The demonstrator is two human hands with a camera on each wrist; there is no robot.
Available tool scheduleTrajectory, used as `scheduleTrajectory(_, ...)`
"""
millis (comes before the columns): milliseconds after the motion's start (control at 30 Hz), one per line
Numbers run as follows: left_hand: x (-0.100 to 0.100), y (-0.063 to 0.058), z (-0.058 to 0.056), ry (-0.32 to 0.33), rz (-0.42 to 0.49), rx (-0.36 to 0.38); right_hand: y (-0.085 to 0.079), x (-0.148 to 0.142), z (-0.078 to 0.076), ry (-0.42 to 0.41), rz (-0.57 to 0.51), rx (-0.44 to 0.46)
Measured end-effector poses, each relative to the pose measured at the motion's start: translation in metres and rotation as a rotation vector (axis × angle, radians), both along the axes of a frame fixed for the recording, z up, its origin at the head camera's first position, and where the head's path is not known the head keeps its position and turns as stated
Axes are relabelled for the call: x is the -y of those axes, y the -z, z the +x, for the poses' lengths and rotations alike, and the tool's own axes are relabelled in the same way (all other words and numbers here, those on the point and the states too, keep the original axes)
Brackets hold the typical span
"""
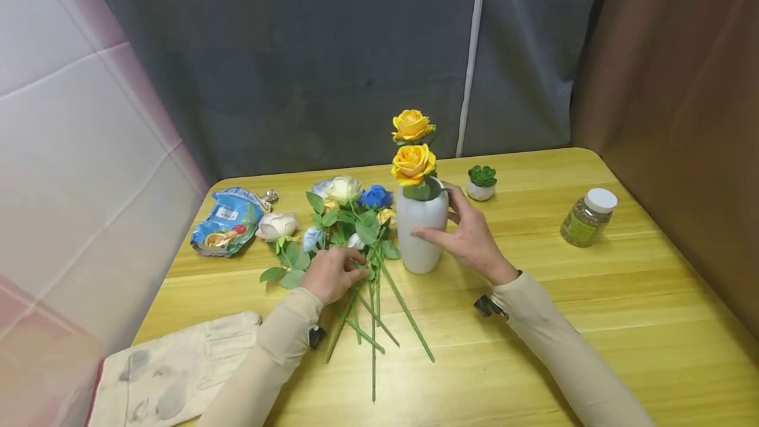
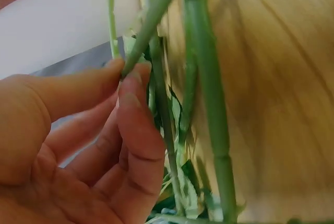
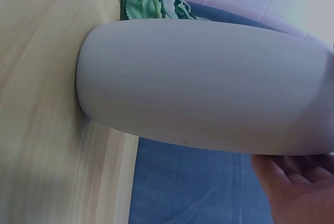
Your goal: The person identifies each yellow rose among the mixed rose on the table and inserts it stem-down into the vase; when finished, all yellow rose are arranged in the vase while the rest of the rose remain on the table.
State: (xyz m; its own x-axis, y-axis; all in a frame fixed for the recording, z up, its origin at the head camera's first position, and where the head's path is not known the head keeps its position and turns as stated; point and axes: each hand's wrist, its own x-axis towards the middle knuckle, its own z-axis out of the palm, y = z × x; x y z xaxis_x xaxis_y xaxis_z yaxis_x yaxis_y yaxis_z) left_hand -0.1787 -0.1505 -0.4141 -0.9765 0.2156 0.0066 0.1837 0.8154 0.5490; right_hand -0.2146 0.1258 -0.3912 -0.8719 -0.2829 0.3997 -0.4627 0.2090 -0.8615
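Observation:
A white vase (image 1: 422, 236) stands upright on the table with two yellow roses (image 1: 413, 165) in it. My right hand (image 1: 474, 241) holds the vase from the right, thumb across its front and fingers behind its upper side. In the right wrist view the vase (image 3: 203, 83) fills the middle, its base on the wood. Left of it lies a pile of artificial flowers (image 1: 364, 221), white, blue and yellow, with green stems pointing toward me. Over these stems, my left hand (image 1: 333, 274) pinches one green stem (image 2: 154, 23) between thumb and index finger.
A blue snack bag (image 1: 228, 221) with a metal clip lies at the back left. Front left is a stained cloth glove (image 1: 178, 368). A small potted succulent (image 1: 481, 183) stands behind my right hand, and a white-lidded jar (image 1: 587, 217) farther right. Dark curtain (image 1: 332, 64) borders the table's back.

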Motion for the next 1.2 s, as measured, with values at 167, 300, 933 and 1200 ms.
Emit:
scheduleTrajectory(167, 0.005, -0.003, 0.003, -0.009, 0.151, 0.041, -0.001, 0.000, -0.001, 0.011, -0.010, -0.004)
scheduleTrajectory(300, 0.012, -0.010, 0.006, -0.017, 0.341, 0.128, -0.002, 0.000, -0.001, 0.006, -0.007, 0.005)
scheduleTrajectory(933, -0.003, -0.072, -0.006, -0.099, 0.897, 0.009, 0.000, -0.001, -0.001, 0.005, 0.010, 0.007)
scheduleTrajectory(1200, -0.017, -0.086, -0.014, -0.061, 0.954, -0.043, 0.000, -0.001, -0.002, -0.010, 0.000, 0.000)
